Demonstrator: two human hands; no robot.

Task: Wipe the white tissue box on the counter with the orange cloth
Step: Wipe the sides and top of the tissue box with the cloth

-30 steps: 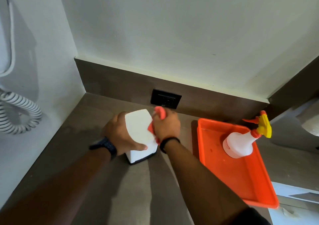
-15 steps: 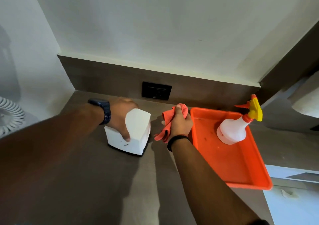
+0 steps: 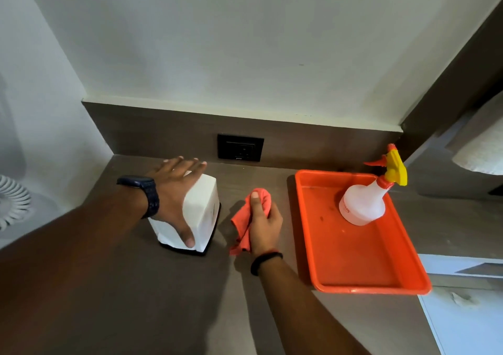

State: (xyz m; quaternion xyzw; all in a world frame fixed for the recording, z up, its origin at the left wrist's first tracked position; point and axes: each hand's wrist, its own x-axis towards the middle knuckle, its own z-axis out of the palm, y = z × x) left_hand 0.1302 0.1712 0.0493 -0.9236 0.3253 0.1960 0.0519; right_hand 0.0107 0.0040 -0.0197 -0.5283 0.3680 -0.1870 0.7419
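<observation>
On the brown counter (image 3: 190, 300), toward its far left corner, the white tissue box (image 3: 202, 205) stands upright on a dark base, taller than it is wide, its long axis running up from the surface. The left hand (image 3: 174, 199) is laid over the box's top and left side with the fingers spread flat and the thumb pressed against the near face; it looks to be steadying the box more than gripping it, and no finger is curled under anything. The right hand (image 3: 262, 224) hovers just to the right of the box, apart from it, closed in a loose fist around the orange cloth (image 3: 246, 218), with the thumb on top and a bunched tail of cloth hanging down toward the counter. So the box lies directly to the left of the cloth hand, with its right face turned toward it and clear of the other hand's fingers. That bare right face is the nearest surface for the cloth, and a short sideways move leftward would bring it into contact; the top and left side are covered by the left hand for now. Farther right, an orange tray (image 3: 353, 273) sits on the counter with a white spray bottle (image 3: 363, 205) standing in its far end, well clear of the box. A black wall socket (image 3: 240, 147) sits on the dark back panel behind
</observation>
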